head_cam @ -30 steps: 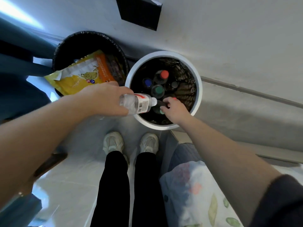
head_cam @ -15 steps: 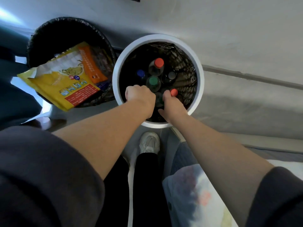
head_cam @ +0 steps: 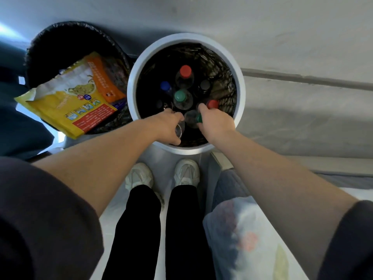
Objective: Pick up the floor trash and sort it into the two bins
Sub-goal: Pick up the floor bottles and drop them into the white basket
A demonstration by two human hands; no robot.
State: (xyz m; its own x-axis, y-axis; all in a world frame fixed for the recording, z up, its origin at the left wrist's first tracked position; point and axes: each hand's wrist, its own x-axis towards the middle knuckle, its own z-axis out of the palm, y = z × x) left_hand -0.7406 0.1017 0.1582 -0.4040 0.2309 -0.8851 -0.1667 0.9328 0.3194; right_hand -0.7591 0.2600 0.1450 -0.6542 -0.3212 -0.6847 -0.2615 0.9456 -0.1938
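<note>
Sorting into the white bin (head_cam: 240, 87) — left hand (head_cam: 167, 126) gripping a clear bottle (head_cam: 180, 128), right hand (head_cam: 217, 124) a green-capped bottle (head_cam: 198, 118) — release likely next.

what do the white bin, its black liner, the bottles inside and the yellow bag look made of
White bin: likely moulded plastic, smooth matte rim. Black liner: thin plastic film, crinkled and glossy. Bottles: clear plastic, see-through bodies with coloured screw caps. Yellow bag: printed plastic or foil-laminate film, probably; it creases and shines.
</note>
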